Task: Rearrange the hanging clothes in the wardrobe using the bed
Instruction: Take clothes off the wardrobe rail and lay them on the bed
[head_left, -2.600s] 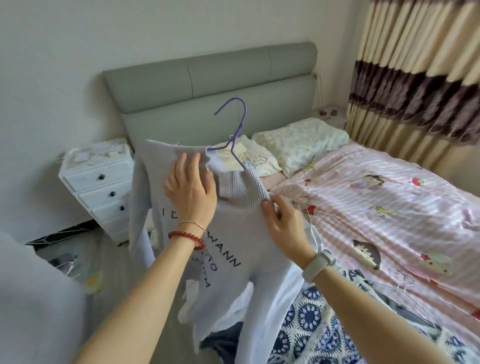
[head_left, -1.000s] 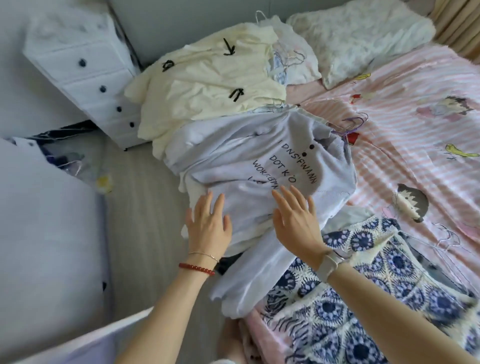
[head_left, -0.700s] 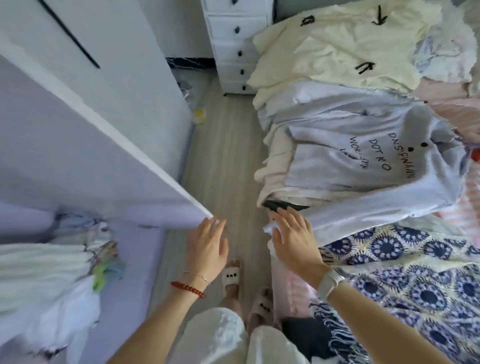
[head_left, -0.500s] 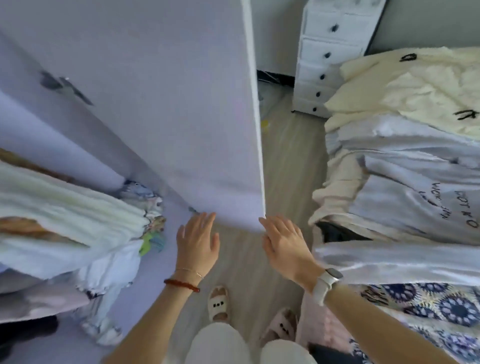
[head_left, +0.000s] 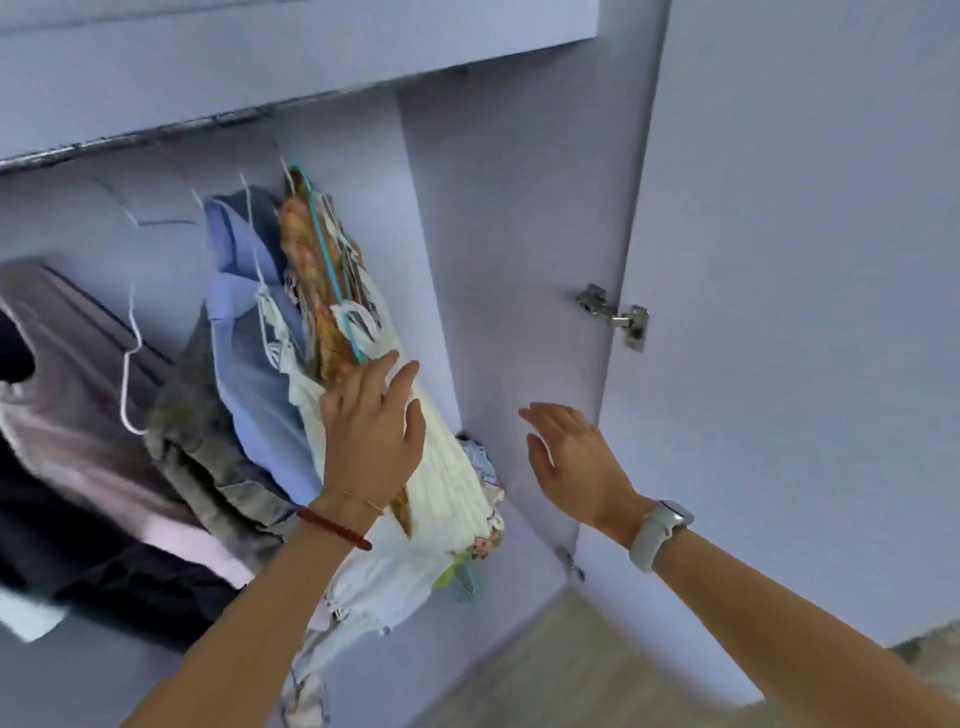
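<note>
I face the open lavender wardrobe (head_left: 498, 218). Several garments hang on its rail (head_left: 156, 132): a white ribbed garment (head_left: 452, 483) at the right end, an orange patterned one (head_left: 306, 275) on a teal hanger, a blue shirt (head_left: 249, 332), a grey-green one (head_left: 202, 447) and dark clothes (head_left: 62, 395) at the left. My left hand (head_left: 371, 431) lies with straight fingers against the white ribbed garment. My right hand (head_left: 571, 457) hovers open in the gap to the right of the clothes, holding nothing. The bed is out of view.
The wardrobe door (head_left: 789, 312) stands open on the right, with a metal hinge (head_left: 615, 314) on its inner edge. An empty white wire hanger (head_left: 130, 374) hangs among the clothes at the left. Wooden floor (head_left: 587, 670) shows below.
I turned from the bed, where the grey printed sweater was laid on the pile, to the wardrobe. Both hands rose; the left now touches the hanging white garment.
</note>
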